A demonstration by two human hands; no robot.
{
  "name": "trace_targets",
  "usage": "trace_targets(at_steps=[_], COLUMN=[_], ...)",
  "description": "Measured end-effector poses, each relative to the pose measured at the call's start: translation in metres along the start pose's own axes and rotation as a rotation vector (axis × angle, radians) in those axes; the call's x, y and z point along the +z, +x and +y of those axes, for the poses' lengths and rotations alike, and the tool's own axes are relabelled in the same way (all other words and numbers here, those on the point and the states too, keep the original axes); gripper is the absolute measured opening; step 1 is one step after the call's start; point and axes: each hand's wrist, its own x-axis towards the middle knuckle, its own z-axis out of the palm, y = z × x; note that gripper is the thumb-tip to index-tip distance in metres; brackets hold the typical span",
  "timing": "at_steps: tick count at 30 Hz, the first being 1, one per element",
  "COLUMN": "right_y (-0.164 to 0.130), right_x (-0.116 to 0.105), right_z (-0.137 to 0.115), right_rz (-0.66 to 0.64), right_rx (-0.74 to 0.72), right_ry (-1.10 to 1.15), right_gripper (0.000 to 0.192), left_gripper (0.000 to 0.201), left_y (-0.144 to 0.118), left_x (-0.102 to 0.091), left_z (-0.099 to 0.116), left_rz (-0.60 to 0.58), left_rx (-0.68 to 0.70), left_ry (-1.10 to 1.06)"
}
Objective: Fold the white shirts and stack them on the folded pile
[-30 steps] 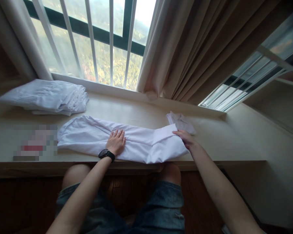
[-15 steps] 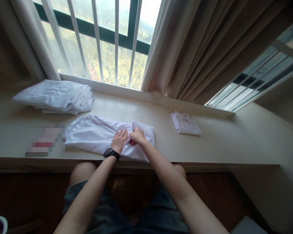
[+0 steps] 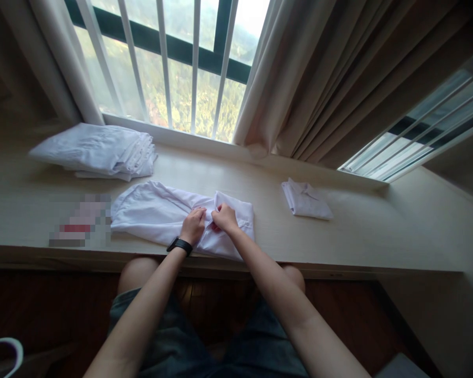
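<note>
A white shirt point(image 3: 149, 207) lies lengthwise along the ledge before me, its right end folded over into a flat panel. My right hand point(image 3: 224, 218) is closed on the edge of that folded panel, thumb and fingers pinched together. Just left of it, my left hand point(image 3: 192, 224), with a black watch on the wrist, has its fingers curled in on the shirt's middle and appears to grip the cloth. Its fingertips are partly hidden. The two hands are close together but apart.
At the back left lies a pile of white garments point(image 3: 98, 151). A small folded white shirt point(image 3: 306, 198) sits to the right. A blurred-out item point(image 3: 81, 221) lies at the left near the ledge's front edge point(image 3: 338, 268). Curtains point(image 3: 299, 79) and a barred window point(image 3: 173, 68) stand behind.
My left hand has gone from lying flat on the shirt to curled fingers. My right hand keeps its pinch on the fold. The view has shifted slightly.
</note>
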Motion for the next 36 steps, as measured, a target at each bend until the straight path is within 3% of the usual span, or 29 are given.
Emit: trace_targets(at_steps=[10, 16, 22, 25, 30, 34, 36], right_y=[-0.001, -0.011, -0.035, -0.042, -0.046, -0.047, -0.046], right_x=[0.003, 0.006, -0.012, -0.010, 0.006, 0.009, 0.008], right_z=[-0.025, -0.016, 0.026, 0.047, 0.064, 0.066, 0.066], right_rz=[0.073, 0.025, 0.254, 0.217, 0.113, 0.143, 0.149], right_rx=[-0.096, -0.222, -0.374, -0.363, -0.333, -0.347, -0.355], right_ry=[-0.132, -0.133, -0.369, -0.521, -0.573, -0.569, -0.561], right_gripper=[0.018, 0.025, 0.042, 0.054, 0.057, 0.057, 0.058], left_gripper=[0.044, 0.045, 0.053, 0.052, 0.046, 0.043, 0.047], left_y=[-0.002, -0.002, -0.001, -0.001, -0.002, 0.001, 0.005], left_x=[-0.020, -0.026, -0.020, -0.010, 0.001, -0.009, -0.016], left_z=[0.007, 0.006, 0.009, 0.009, 0.003, 0.007, 0.019], left_rz=[0.036, 0.035, -0.115, -0.152, -0.081, -0.116, -0.129], left_rx=[-0.091, -0.194, 0.081, 0.130, 0.135, 0.113, 0.185], left_ry=[-0.196, -0.262, -0.046, 0.118, 0.205, 0.178, 0.231])
